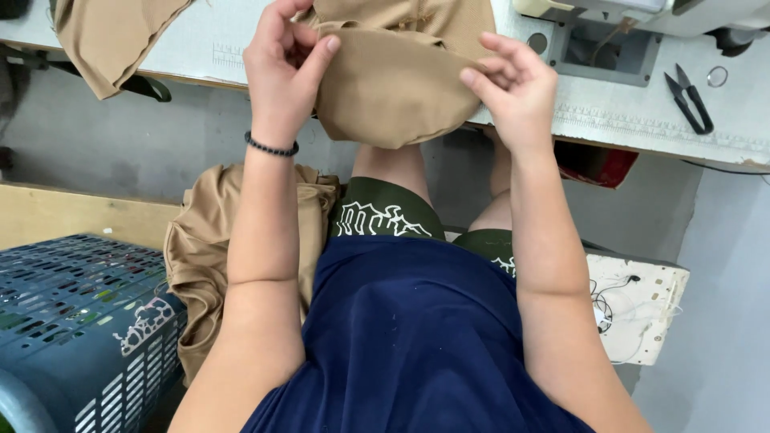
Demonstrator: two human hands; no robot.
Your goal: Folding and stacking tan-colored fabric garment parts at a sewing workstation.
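A tan fabric piece (393, 88) hangs over the front edge of the sewing table (642, 120). My left hand (282, 68) pinches its upper left edge between thumb and fingers; a dark bead bracelet sits on that wrist. At the fabric's right edge, my right hand (513, 88) grips it with curled fingers. Both hands hold the cloth up in front of me, above my knees.
Black thread snips (690, 100) lie on the table at right, near the sewing machine base (601, 48). More tan fabric (104, 36) lies at the table's left, and a tan pile (200, 248) rests beside a blue plastic basket (72, 321). A white stool (642, 305) stands at right.
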